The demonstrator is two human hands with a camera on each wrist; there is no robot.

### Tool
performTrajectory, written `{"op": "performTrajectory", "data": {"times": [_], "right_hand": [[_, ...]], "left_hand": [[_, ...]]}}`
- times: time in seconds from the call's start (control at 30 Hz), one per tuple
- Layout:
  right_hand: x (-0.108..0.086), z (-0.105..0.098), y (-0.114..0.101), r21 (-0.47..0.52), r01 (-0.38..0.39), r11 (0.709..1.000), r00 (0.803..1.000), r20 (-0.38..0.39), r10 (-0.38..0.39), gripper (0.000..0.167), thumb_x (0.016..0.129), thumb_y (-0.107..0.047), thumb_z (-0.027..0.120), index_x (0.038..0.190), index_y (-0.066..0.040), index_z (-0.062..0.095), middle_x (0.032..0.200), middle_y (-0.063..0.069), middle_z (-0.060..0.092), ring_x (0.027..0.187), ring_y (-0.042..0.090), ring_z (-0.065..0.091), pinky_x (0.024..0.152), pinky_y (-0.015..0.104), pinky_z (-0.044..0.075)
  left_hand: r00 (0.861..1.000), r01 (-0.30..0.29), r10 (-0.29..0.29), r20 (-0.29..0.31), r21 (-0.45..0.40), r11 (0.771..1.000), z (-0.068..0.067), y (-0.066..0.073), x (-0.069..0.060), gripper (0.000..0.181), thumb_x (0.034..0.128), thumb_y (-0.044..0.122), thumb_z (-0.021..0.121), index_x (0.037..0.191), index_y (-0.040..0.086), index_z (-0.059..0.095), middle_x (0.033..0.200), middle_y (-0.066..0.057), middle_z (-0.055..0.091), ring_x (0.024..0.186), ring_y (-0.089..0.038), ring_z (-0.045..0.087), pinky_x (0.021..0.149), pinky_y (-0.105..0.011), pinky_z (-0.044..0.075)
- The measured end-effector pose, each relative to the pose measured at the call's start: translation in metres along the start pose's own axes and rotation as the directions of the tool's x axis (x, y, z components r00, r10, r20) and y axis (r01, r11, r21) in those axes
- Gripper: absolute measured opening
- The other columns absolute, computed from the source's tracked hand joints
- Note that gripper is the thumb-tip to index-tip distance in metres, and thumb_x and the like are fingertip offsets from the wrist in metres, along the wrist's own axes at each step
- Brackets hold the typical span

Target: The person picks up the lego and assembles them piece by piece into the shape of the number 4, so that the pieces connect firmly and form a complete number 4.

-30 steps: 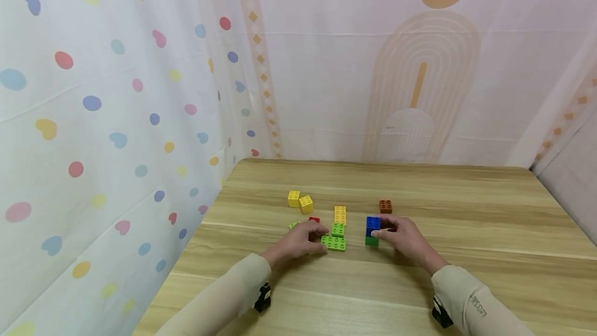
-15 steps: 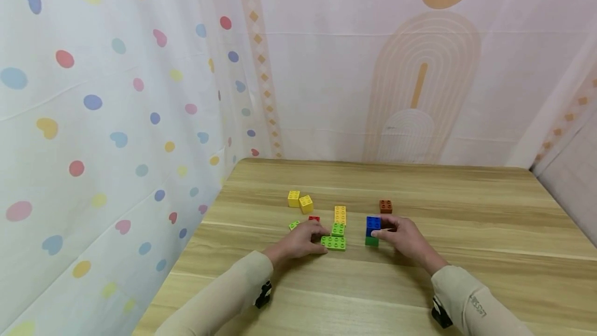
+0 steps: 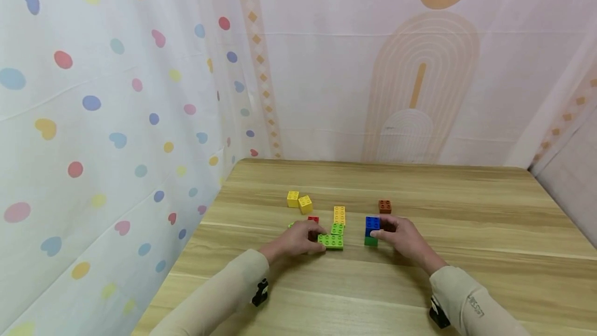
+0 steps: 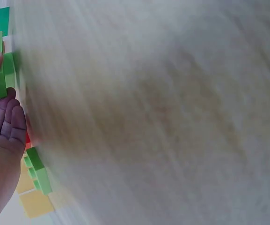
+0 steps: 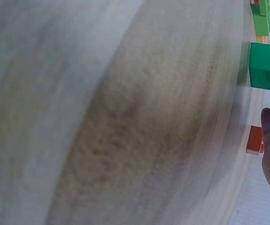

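Note:
My left hand (image 3: 296, 238) pinches a long light green building brick (image 3: 332, 242) by its left end. In the left wrist view, thumb and fingertips sit on opposite sides of that brick (image 4: 0, 75). A smaller light green brick (image 3: 337, 228) lies just behind it. At the right, my right hand (image 3: 407, 237) holds a blue brick (image 3: 372, 223) stacked on a green brick (image 3: 371, 241), with the thumb on the near side. In the right wrist view the green brick (image 5: 267, 67) is above the fingers, and the blue one is out of sight.
A yellow-orange long brick (image 3: 339, 214) lies behind the small light green one. Two yellow bricks (image 3: 305, 204) stand at the back left, a brown brick (image 3: 384, 206) at the back right. A red brick (image 3: 313, 220) and another light green one are partly hidden behind my left hand.
The long light green brick has shifted slightly left and up with my left hand, which now pinches it. My right hand and the blue and green stack have stayed in place.

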State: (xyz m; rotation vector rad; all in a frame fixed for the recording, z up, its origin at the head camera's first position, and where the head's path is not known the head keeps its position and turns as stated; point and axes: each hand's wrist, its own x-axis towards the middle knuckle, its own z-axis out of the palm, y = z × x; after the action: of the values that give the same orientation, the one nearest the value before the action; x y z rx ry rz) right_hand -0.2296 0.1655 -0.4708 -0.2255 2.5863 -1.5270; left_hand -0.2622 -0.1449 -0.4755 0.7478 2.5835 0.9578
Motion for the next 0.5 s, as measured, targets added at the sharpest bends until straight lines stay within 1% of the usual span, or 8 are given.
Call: {"op": "performTrajectory", "data": {"times": [0.07, 0.17, 0.27, 0.4, 0.5], "right_hand": [[0.0, 0.0, 0.0, 0.0, 0.0, 1.0, 1.0, -0.002, 0.0, 0.057, 0.09, -0.035, 0.074, 0.134, -0.003, 0.059, 0.117, 0.011, 0.066, 0.1, 0.023, 0.06, 0.087, 0.042, 0.051], [0.0, 0.0, 0.0, 0.0, 0.0, 1.0, 1.0, -0.007, 0.0, 0.058, 0.089, -0.036, 0.075, 0.134, -0.003, 0.059, 0.116, 0.011, 0.066, 0.1, 0.023, 0.06, 0.086, 0.041, 0.051], [0.0, 0.001, 0.0, 0.01, 0.0, 1.0, 1.0, -0.012, 0.0, 0.058, 0.089, -0.036, 0.075, 0.134, -0.003, 0.06, 0.115, 0.011, 0.067, 0.098, 0.022, 0.06, 0.084, 0.039, 0.05], [0.0, 0.001, 0.001, 0.028, 0.002, 1.0, 1.0, -0.013, -0.002, 0.058, 0.089, -0.035, 0.076, 0.134, -0.003, 0.06, 0.114, 0.01, 0.067, 0.098, 0.022, 0.06, 0.083, 0.037, 0.05], [-0.001, 0.002, 0.002, 0.038, 0.003, 0.999, 1.0, -0.012, -0.002, 0.059, 0.089, -0.036, 0.075, 0.135, -0.003, 0.059, 0.115, 0.011, 0.067, 0.1, 0.023, 0.06, 0.084, 0.038, 0.05]], "left_hand": [[1.0, 0.0, 0.0, -0.008, -0.01, 1.0, -0.002, 0.002, 0.0, 0.031, 0.0868, 0.018, 0.078, 0.116, 0.012, 0.071, 0.105, 0.007, 0.065, 0.091, -0.008, 0.054, 0.082, -0.029, 0.047], [0.999, -0.024, 0.023, -0.023, -0.021, 1.0, -0.005, 0.005, 0.0, 0.03, 0.0866, 0.018, 0.078, 0.115, 0.011, 0.071, 0.099, 0.006, 0.063, 0.089, -0.009, 0.055, 0.079, -0.028, 0.048], [0.998, -0.043, 0.042, -0.037, -0.028, 0.999, -0.008, 0.009, 0.002, 0.03, 0.0862, 0.019, 0.078, 0.115, 0.011, 0.071, 0.097, 0.006, 0.062, 0.088, -0.011, 0.055, 0.076, -0.027, 0.049], [0.998, -0.045, 0.042, -0.054, -0.048, 0.998, -0.013, 0.013, 0.005, 0.031, 0.0851, 0.021, 0.079, 0.114, 0.012, 0.071, 0.095, 0.005, 0.062, 0.086, -0.012, 0.055, 0.074, -0.027, 0.048], [0.996, -0.061, 0.057, -0.068, -0.048, 0.997, -0.016, 0.016, 0.008, 0.031, 0.0842, 0.022, 0.079, 0.113, 0.014, 0.071, 0.092, 0.004, 0.062, 0.085, -0.013, 0.055, 0.072, -0.027, 0.048]]}}
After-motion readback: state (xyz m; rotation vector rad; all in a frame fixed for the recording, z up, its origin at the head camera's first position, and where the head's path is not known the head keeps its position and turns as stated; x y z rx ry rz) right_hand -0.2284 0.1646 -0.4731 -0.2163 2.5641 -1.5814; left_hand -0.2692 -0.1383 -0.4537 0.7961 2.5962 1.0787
